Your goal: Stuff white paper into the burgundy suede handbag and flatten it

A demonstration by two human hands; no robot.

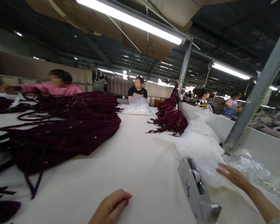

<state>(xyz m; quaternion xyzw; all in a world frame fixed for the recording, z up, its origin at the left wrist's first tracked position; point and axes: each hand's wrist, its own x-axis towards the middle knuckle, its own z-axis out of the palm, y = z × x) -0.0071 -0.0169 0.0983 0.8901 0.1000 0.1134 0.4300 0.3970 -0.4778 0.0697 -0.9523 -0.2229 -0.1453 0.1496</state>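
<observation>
My left hand [112, 205] rests on the white table [135, 161] near its front edge, fingers curled in, with nothing showing in them. On the right, my right hand [234, 176] reaches out with its fingers apart, at the edge of a pile of thin white bags or sheets [200, 146]. I cannot tell whether its fingertips touch the pile. Between my hands stands a grey metal holder [198, 189] that looks like a tape dispenser, with a dark mark on its side. Crumpled clear plastic [254, 171] lies just beyond my right hand.
Dark maroon bags [67, 140] with straps are heaped on the left. A bundle of maroon straps [171, 116] lies farther back. A white stack [138, 105] sits before a co-worker [137, 91]; another person in pink [43, 88] reaches left. A metal post [254, 90] rises at right.
</observation>
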